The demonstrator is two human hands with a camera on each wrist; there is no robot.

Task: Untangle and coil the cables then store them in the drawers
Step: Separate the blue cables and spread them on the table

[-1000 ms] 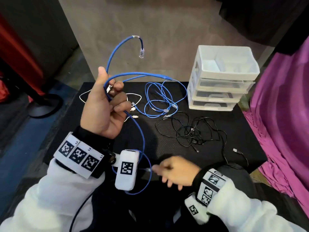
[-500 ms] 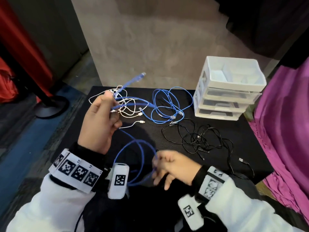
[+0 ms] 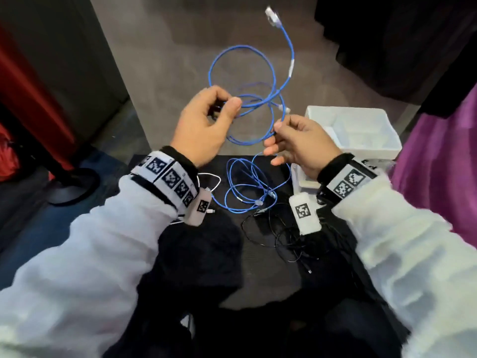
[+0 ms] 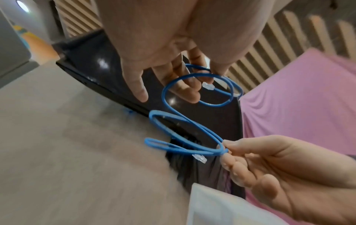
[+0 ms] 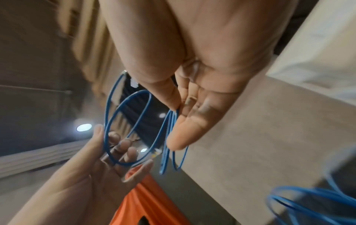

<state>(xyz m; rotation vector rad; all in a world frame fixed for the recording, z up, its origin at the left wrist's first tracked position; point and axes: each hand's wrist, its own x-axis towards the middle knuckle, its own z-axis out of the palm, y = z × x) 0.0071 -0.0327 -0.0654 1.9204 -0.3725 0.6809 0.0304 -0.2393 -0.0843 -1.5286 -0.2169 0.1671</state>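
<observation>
Nearest the camera: both white sleeves (image 3: 85, 267) with tag-marked wristbands, over a black table (image 3: 260, 285). On the table under the right wrist lies a tangle of thin black cables (image 3: 281, 236); just beyond it, between the two wrists, a second blue cable (image 3: 247, 187) lies in loose loops, and a white cable (image 3: 215, 180) shows beside the left wristband, mostly hidden.

Both hands are raised above the far table edge, holding one blue network cable (image 3: 241, 73) in loops between them. Left hand (image 3: 204, 122): thumb and forefinger pinch the cable, other fingers curled behind; the left wrist view shows a clear plug (image 4: 208, 86) hanging at those fingertips. Right hand (image 3: 299, 144): thumb and forefinger pinch several strands gathered together, remaining fingers loosely spread below. A second clear plug (image 4: 199, 158) sits just beside this pinch. Loop count is uncertain, since motion blur merges the strands, probably three or four.

From the hands one large loop rises over the grey floor (image 3: 167, 47), and a free tail runs up and right, carrying a small white band, to a clear end connector (image 3: 271, 15), blurred.

Right of the right hand stands the white drawer unit (image 3: 387, 148) at the table's far right corner; its top tray faces up. Purple cloth (image 3: 438, 164) hangs beyond it.
</observation>
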